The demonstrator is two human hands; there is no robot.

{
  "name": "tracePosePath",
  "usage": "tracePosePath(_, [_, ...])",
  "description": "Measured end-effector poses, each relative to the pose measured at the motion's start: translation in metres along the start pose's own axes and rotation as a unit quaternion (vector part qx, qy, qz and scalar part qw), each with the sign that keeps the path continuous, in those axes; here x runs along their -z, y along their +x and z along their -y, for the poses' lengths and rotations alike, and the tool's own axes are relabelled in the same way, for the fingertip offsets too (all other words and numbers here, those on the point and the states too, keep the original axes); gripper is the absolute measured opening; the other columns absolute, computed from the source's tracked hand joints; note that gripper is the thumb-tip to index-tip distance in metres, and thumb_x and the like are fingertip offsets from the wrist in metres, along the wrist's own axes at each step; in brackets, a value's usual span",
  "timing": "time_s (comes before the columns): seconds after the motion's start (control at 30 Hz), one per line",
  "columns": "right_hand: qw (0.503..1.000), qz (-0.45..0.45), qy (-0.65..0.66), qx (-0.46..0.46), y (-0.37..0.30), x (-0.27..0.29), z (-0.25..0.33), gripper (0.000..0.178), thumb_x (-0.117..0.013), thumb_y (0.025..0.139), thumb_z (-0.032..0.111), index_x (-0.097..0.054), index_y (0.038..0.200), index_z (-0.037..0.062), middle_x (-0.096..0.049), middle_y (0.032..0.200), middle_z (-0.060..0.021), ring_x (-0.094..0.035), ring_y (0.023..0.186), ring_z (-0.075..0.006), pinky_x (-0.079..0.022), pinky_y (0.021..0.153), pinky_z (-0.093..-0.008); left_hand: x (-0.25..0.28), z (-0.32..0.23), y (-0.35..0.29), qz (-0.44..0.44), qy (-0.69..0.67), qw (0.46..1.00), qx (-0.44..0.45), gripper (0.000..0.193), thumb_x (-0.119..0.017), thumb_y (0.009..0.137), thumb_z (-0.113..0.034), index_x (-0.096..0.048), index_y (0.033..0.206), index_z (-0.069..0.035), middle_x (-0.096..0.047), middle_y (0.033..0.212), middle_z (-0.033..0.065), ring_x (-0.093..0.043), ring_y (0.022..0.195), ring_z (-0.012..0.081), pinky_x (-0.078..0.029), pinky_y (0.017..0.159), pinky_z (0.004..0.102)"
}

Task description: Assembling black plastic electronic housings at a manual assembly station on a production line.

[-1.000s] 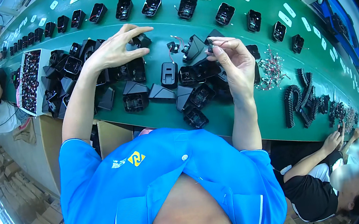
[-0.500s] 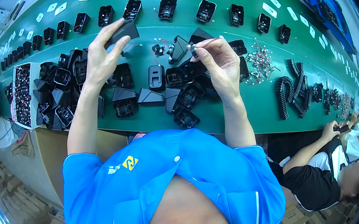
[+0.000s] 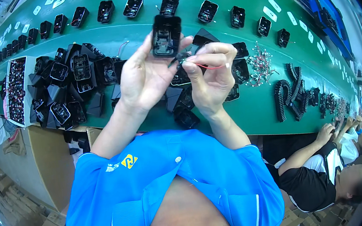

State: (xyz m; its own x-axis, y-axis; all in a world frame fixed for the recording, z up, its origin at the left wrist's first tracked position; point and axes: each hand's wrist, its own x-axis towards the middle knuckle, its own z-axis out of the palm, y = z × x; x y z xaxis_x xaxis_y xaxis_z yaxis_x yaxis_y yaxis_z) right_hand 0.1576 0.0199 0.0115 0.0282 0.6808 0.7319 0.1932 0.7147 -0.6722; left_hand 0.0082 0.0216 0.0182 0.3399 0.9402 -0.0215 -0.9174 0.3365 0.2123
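The left hand point(image 3: 144, 74), in the middle of the frame, has its grip around a black plastic rectangular housing with rounded corners point(image 3: 166, 33). Fingers show along both sides of the housing's lower end, and its hollow face is turned up toward the camera. The right hand point(image 3: 212, 74), just right of centre, has its grip pinched on a small dark component point(image 3: 181, 56), from which a thin red wire point(image 3: 207, 67) runs rightward across the fingers to a pale end. The component's exact shape is hidden by the fingertips.

The key relation is between these two held things: the housing's long axis runs nearly up and down the frame, and the component sits just below its lower end, slightly to the right. Whether they touch cannot be told. The right hand is nearer the component; the left hand is directly under the housing.

Around them on the green surface point(image 3: 102, 34), a heap of similar black housings point(image 3: 58, 72) lies left of the left hand, and a spaced row of wired black housings point(image 3: 134, 6) crosses the top. A tangle of small wired connectors point(image 3: 260, 63) lies right of the right hand, with black ribbed strips point(image 3: 281, 100) farther right.
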Motion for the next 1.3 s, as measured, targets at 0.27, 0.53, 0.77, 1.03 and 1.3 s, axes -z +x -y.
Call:
tracePosePath(0.27, [0.995, -0.008, -0.054, -0.079, 0.0, -0.013, 0.005, 0.011, -0.079, 0.088, 0.021, -0.071, 0.088, 0.0128, -0.051, 0.129, -0.0093, -0.04, 0.114, -0.0216, -0.033, 0.097, -0.0343, -0.014, 0.016, -0.011, -0.022, 0.081, 0.996, -0.035, 0.051, -0.036, 0.11, -0.022, -0.024, 0.159, -0.012, -0.049, 0.146, 0.0139, -0.058, 0.125, 0.0229, -0.049, 0.104, 0.0384])
tracePosePath(0.53, [0.99, 0.001, -0.013, -0.139, 0.003, -0.015, 0.004, 0.011, -0.08, 0.087, 0.019, -0.072, 0.086, 0.012, -0.053, 0.129, -0.0083, -0.042, 0.113, -0.0219, -0.033, 0.098, -0.0336, -0.003, 0.007, -0.011, 0.006, 0.07, 0.997, -0.032, 0.052, -0.038, 0.11, -0.02, -0.024, 0.159, -0.012, -0.048, 0.147, 0.0133, -0.058, 0.123, 0.0217, -0.051, 0.102, 0.0362])
tracePosePath(0.77, [0.982, 0.037, -0.168, -0.077, 0.006, -0.015, 0.006, 0.009, -0.08, 0.086, 0.02, -0.073, 0.085, 0.0128, -0.056, 0.125, -0.0069, -0.043, 0.117, -0.0235, -0.033, 0.1, -0.0359, -0.007, -0.001, -0.012, -0.043, 0.169, 0.985, -0.017, 0.049, -0.045, 0.108, -0.019, -0.034, 0.155, -0.01, -0.053, 0.14, 0.0157, -0.061, 0.117, 0.0209, -0.053, 0.095, 0.0328])
tracePosePath(1.03, [0.971, 0.114, -0.2, -0.063, 0.01, -0.006, 0.008, 0.01, -0.082, 0.081, 0.015, -0.073, 0.08, 0.0109, -0.058, 0.135, -0.0086, -0.045, 0.127, -0.0285, -0.032, 0.109, -0.0407, -0.008, -0.01, -0.021, -0.082, 0.212, 0.973, -0.027, 0.053, -0.059, 0.102, -0.013, -0.039, 0.152, -0.008, -0.048, 0.143, 0.0162, -0.06, 0.116, 0.0181, -0.052, 0.095, 0.0307])
tracePosePath(1.3, [0.983, 0.041, -0.175, -0.037, -0.001, 0.0, -0.001, 0.012, -0.084, 0.073, 0.013, -0.076, 0.081, 0.0126, -0.055, 0.137, -0.0098, -0.046, 0.127, -0.0297, -0.034, 0.109, -0.0441, -0.012, -0.003, -0.026, 0.0, 0.432, 0.899, -0.071, 0.06, -0.068, 0.09, 0.004, -0.048, 0.146, -0.003, -0.056, 0.137, 0.0159, -0.061, 0.118, 0.0224, -0.047, 0.106, 0.035])
